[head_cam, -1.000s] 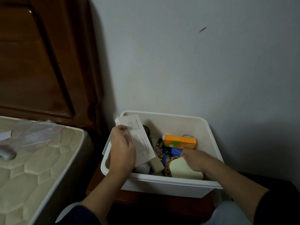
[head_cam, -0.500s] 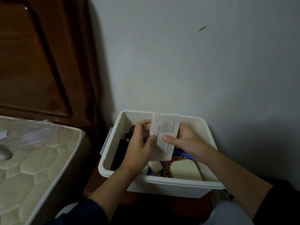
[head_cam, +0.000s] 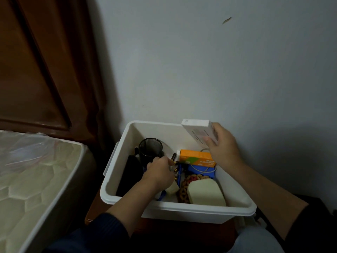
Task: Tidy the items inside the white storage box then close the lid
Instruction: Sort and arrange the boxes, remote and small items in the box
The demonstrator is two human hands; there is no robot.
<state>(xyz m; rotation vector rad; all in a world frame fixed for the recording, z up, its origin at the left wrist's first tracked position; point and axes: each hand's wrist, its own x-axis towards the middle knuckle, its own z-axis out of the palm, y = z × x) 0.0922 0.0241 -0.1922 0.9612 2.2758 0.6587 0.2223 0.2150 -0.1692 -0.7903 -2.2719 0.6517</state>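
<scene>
The white storage box (head_cam: 182, 207) stands open on a wooden nightstand, with no lid in view. My right hand (head_cam: 222, 148) holds a flat white printed carton (head_cam: 197, 131) tilted over the box's back right corner. My left hand (head_cam: 158, 173) is down inside the box among small batteries (head_cam: 173, 158), its fingers closed around something small that I cannot make out. Inside lie a black mesh cup (head_cam: 150, 148), an orange carton (head_cam: 196, 157), a blue item (head_cam: 200, 170), a cream case (head_cam: 206, 192) and a beaded ring (head_cam: 184, 189).
A mattress (head_cam: 36, 179) wrapped in plastic lies at the left, close to the box. Behind it rises a dark wooden headboard (head_cam: 45, 70). A pale wall (head_cam: 218, 70) stands right behind the box. The nightstand (head_cam: 94, 207) edge shows under the box's left side.
The white carton passed from both hands to my right hand alone and moved to the back right corner. My left hand dropped into the box among the batteries.
</scene>
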